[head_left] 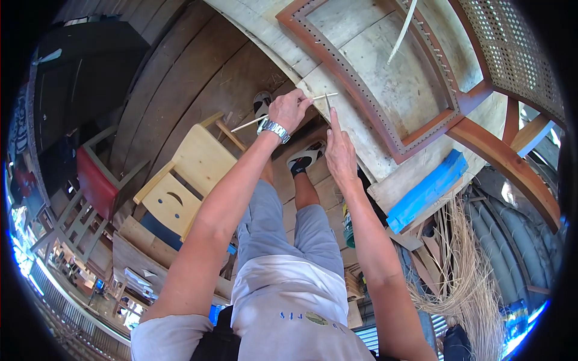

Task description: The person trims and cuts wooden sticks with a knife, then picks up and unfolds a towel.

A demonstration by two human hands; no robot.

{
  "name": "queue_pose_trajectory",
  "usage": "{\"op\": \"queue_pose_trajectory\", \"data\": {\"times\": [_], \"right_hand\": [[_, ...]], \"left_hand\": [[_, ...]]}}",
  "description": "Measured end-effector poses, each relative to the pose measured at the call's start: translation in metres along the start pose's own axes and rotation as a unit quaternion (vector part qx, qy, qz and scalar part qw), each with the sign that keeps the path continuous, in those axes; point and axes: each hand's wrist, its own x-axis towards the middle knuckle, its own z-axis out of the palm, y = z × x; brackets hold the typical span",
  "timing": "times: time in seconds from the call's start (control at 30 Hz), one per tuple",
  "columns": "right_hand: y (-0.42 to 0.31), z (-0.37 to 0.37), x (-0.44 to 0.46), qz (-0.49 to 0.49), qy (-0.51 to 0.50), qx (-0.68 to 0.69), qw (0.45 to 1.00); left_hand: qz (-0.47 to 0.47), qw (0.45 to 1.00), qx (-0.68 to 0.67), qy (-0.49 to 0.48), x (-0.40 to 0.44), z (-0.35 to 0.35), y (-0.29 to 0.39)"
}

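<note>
My left hand point(289, 110), with a metal watch on its wrist, is closed around a thin pale stick point(245, 124). The stick runs crosswise through the hand, and its right end reaches over the edge of the wooden workbench point(328, 81). My right hand point(341, 153) grips a small knife point(328, 103), its index finger stretched along the tool. The narrow blade points away from me and crosses the stick near its right end; whether the two touch, I cannot tell. The handle is hidden in my palm. To the right of both hands lies a brown wooden frame point(361, 99) with small holes along its edges.
Another pale stick point(402, 31) lies across the frame. Woven cane point(512, 51) in a wooden frame stands at upper right. A blue strip point(427, 189) covers the bench's near edge, beside hanging fibre strands point(460, 259). On the left are a small wooden chair point(201, 159) and a red-seated chair point(95, 183).
</note>
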Motion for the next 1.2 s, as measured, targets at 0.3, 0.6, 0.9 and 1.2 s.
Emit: {"op": "queue_pose_trajectory", "data": {"times": [0.3,0.6,0.9,1.2], "right_hand": [[-0.004,0.000,-0.001,0.021,-0.023,-0.014,0.999],[-0.018,-0.004,0.005,0.052,-0.049,-0.119,0.990],[-0.011,-0.002,0.018,0.039,-0.055,-0.162,0.984],[-0.017,-0.004,0.039,0.043,-0.057,-0.142,0.987]], "left_hand": [[-0.001,1.000,-0.002,-0.019,0.001,-0.004,0.001],[0.150,0.983,0.045,0.094,-0.016,-0.006,-0.018],[0.158,0.987,-0.001,0.003,0.007,-0.018,-0.030],[-0.050,0.949,-0.179,-0.254,0.027,-0.033,-0.034]]}}
